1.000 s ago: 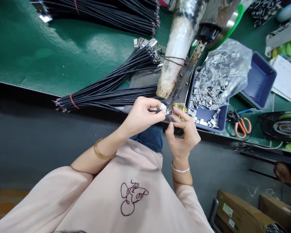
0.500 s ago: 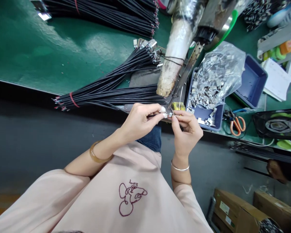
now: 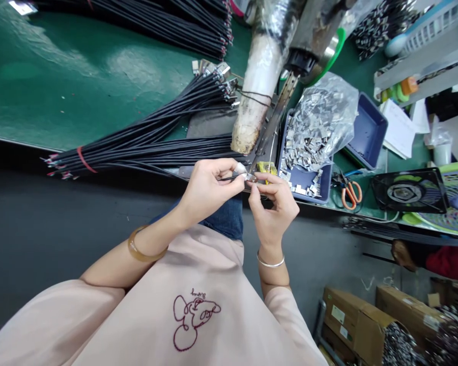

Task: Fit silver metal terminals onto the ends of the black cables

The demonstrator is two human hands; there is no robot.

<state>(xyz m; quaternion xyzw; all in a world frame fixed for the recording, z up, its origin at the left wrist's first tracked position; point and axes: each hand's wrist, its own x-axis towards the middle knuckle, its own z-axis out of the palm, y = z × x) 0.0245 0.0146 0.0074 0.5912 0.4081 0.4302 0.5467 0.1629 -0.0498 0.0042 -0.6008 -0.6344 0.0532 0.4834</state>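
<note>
My left hand [image 3: 208, 189] pinches the end of a thin black cable [image 3: 229, 178] just in front of the bench edge. My right hand [image 3: 272, 203] meets it, fingertips closed on a small metal clip [image 3: 251, 177] at the cable's tip. Both hands sit close together below a wrapped machine arm [image 3: 252, 96]. A bundle of black cables [image 3: 148, 137] tied with a red band lies on the green bench [image 3: 61, 76] to the left. A blue tray [image 3: 303, 175] with a plastic bag of metal clips [image 3: 316, 124] stands right of my hands.
More black cables [image 3: 156, 20] lie at the back of the bench. Orange-handled scissors [image 3: 350, 193], a second blue tray [image 3: 366, 132], papers [image 3: 399, 129] and a black fan [image 3: 408, 192] are at the right. Cardboard boxes [image 3: 354, 317] sit on the floor at lower right.
The view has shifted, so everything sits further left. My right hand's fingers rose to the cable tip and stay pinched there; my left hand keeps its hold.
</note>
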